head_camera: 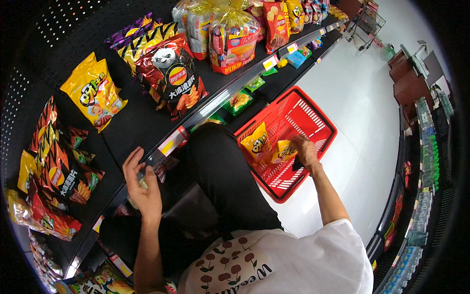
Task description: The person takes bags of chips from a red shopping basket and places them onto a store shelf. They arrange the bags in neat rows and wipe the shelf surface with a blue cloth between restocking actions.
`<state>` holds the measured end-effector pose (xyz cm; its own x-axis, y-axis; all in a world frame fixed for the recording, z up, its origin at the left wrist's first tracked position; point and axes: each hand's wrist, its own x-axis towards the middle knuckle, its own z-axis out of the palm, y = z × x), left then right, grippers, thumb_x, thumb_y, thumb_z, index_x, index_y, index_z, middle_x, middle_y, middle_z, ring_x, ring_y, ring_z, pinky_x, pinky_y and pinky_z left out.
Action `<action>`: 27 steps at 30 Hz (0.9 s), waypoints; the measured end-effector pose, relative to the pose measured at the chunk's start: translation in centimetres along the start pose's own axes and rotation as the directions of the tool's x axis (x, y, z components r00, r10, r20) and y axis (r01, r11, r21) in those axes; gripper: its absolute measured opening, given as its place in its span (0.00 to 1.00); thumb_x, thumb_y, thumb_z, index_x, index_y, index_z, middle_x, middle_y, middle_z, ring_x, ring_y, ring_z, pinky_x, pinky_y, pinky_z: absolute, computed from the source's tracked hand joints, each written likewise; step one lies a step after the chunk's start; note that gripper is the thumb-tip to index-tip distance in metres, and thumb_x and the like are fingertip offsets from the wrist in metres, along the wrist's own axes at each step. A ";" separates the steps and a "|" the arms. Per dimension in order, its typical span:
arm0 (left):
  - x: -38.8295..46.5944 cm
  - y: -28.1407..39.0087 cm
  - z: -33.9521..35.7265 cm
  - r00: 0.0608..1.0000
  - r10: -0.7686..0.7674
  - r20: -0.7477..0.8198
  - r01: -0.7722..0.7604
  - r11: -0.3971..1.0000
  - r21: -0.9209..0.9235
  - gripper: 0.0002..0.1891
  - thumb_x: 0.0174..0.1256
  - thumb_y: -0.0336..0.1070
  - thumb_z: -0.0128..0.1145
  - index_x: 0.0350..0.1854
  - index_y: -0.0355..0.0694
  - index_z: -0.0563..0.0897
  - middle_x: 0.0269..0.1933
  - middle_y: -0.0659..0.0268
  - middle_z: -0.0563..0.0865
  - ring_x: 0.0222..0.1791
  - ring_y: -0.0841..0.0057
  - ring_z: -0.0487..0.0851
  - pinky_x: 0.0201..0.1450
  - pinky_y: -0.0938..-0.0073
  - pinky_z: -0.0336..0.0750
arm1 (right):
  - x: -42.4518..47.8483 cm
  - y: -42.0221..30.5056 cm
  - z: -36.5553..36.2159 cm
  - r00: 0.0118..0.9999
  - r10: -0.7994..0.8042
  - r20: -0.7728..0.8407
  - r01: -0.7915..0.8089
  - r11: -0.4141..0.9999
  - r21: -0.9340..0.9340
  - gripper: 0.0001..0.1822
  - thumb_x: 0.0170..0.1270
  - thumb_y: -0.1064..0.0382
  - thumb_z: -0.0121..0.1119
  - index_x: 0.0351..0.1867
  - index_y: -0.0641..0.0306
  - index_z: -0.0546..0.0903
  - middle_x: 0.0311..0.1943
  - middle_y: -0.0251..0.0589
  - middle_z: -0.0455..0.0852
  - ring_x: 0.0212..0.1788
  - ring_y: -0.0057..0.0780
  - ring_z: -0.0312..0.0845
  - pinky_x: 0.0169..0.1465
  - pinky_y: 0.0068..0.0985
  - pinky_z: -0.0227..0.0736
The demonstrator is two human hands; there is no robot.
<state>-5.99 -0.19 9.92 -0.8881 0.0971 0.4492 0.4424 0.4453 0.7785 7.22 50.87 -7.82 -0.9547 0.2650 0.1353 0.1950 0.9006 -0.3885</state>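
Observation:
My right hand is over a red plastic shopping basket, its fingers closed on the edge of a yellow snack bag. Another yellow snack bag lies in the basket, left of the held one. My left hand is raised by the front edge of the shelf, palm up and fingers apart, with nothing in it. On the shelf stand a yellow snack bag and, to its right, a black and red Lay's chip bag with a panda on it.
The black shelf has a price rail along its front. More chip bags stand at the left, and wrapped gift packs at the top. A shopping cart is far back. Bottled drinks line the right shelves.

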 end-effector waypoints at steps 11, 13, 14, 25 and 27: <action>1.2 6.2 0.6 0.952 0.266 0.151 -0.236 0.953 -0.188 0.23 0.65 0.28 0.67 0.63 0.36 0.80 0.60 0.55 0.83 0.58 0.60 0.83 0.58 0.66 0.78 | 3.1 -18.5 -20.9 0.815 -0.002 -0.580 0.243 0.910 0.337 0.05 0.76 0.69 0.60 0.46 0.68 0.82 0.37 0.34 0.81 0.40 0.18 0.77 0.46 0.23 0.77; 2.2 8.4 0.4 0.910 0.377 0.174 -0.346 0.920 -0.185 0.28 0.61 0.33 0.73 0.64 0.36 0.79 0.61 0.54 0.83 0.62 0.58 0.81 0.64 0.60 0.76 | 3.8 -22.8 -22.2 0.789 -0.016 -0.614 0.346 0.837 0.423 0.05 0.76 0.68 0.61 0.44 0.68 0.83 0.37 0.33 0.80 0.40 0.18 0.77 0.45 0.20 0.75; 2.6 9.6 0.2 0.893 0.400 0.205 -0.365 0.912 -0.187 0.32 0.59 0.36 0.75 0.66 0.36 0.78 0.62 0.54 0.82 0.63 0.57 0.80 0.66 0.58 0.74 | 4.1 -24.4 -22.6 0.788 -0.070 -0.612 0.383 0.834 0.397 0.05 0.76 0.68 0.62 0.43 0.69 0.83 0.37 0.33 0.80 0.40 0.19 0.77 0.45 0.19 0.74; 2.8 8.0 -3.6 0.919 0.272 0.284 -0.231 0.958 -0.167 0.37 0.59 0.48 0.77 0.65 0.32 0.77 0.58 0.51 0.85 0.57 0.59 0.86 0.60 0.63 0.79 | 8.1 -39.3 -18.2 0.791 -0.382 -0.479 0.606 0.595 0.527 0.06 0.71 0.68 0.66 0.42 0.69 0.84 0.34 0.36 0.80 0.36 0.23 0.74 0.42 0.21 0.69; 2.4 6.7 -4.1 0.944 0.199 0.264 -0.139 0.963 -0.229 0.33 0.63 0.46 0.74 0.64 0.32 0.77 0.55 0.54 0.87 0.55 0.64 0.87 0.58 0.67 0.79 | 8.6 -40.6 -17.2 0.795 -0.396 -0.460 0.604 0.590 0.536 0.05 0.70 0.68 0.67 0.41 0.69 0.84 0.33 0.35 0.79 0.36 0.22 0.73 0.42 0.21 0.69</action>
<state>-4.63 -0.64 18.06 -0.7829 0.4152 0.4633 0.5785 0.2119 0.7877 -5.06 22.55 24.82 -0.7327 0.0128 0.6804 -0.5817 0.5071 -0.6360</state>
